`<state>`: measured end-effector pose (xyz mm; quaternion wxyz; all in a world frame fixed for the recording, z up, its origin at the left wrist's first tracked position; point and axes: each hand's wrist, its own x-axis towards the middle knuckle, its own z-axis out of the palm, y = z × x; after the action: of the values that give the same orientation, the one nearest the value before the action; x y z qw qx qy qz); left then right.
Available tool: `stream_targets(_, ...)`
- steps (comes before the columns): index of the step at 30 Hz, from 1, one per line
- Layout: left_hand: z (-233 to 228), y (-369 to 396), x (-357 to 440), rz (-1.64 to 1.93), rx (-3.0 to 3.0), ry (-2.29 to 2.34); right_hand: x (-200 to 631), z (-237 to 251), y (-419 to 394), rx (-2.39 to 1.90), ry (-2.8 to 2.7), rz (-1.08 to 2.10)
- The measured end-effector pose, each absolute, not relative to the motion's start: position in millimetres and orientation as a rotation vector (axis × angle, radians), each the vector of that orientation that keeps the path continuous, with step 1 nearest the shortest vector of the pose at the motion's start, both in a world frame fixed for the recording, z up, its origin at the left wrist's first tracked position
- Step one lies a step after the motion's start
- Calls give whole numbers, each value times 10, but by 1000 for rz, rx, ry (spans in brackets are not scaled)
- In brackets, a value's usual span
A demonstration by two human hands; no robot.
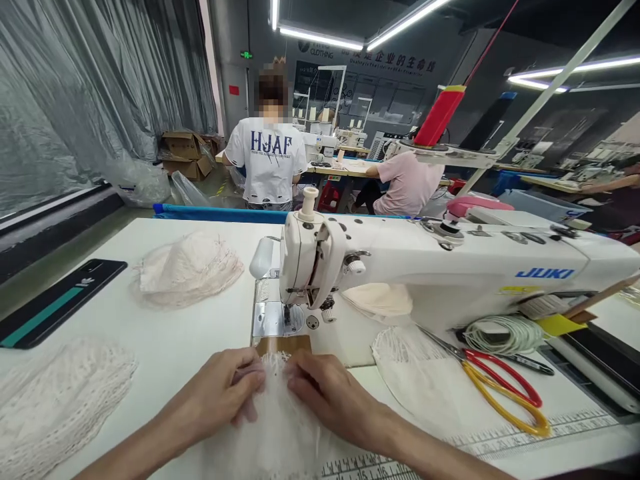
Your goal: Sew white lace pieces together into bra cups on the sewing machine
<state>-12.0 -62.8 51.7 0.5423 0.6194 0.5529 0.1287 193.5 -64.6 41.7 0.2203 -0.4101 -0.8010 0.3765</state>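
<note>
1. The left hand lies palm down with its fingers curled in close, pinching the top edge of a white, frilly lace fabric piece against the white sewing table
2. The right hand mirrors it just beside, fingers bent and narrow, gripping the same lace edge; the two sets of fingertips nearly meet over the cloth
3. That lace piece sits at the near edge of the table, directly in front of the needle plate, its top edge touching a small brown rectangular patch below the presser foot
4. The white JUKI industrial sewing machine stretches away to the right, its head standing just beyond the hands
5. To the right, near the right forearm, lies another pale lace panel, and on its far edge rest scissors with red and yellow loop handles; a coil of white cord lies behind them
6. To the left there is open tabletop between the left hand and a heap of white netted fabric at the near corner; a second cream lace heap lies further back, and a black mat with a teal stripe sits at the left edge
7. Two people work at other tables well beyond
</note>
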Motion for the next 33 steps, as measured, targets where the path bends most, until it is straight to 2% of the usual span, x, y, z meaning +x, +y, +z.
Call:
stream_targets(5, 513, -558, -128, 238, 1628, 1441, 1960, 382, -651, -1271, -2266, 1064)
stream_targets(12, 550, -469, -52, 174, 1742, 1491, 2059, 465, -660, -1104, -2114, 1363)
stream_targets(19, 570, -440, -7, 128, 1763, 1529, 2128, 363, -580, -956, -2024, 1385)
stream_targets(22, 570, -450, 16, 98, 1849, 1587, 2130, 360, -579, -1084, -2086, 1289)
stream_targets(28, 524, -460, 80, 62, 1989, 1684, 2134, 324, -707, -1219, -2315, 862)
stream_targets(33, 505, -430, 128, 41, 2058, 1685, 2126, 237, -718, -1286, -2350, 750)
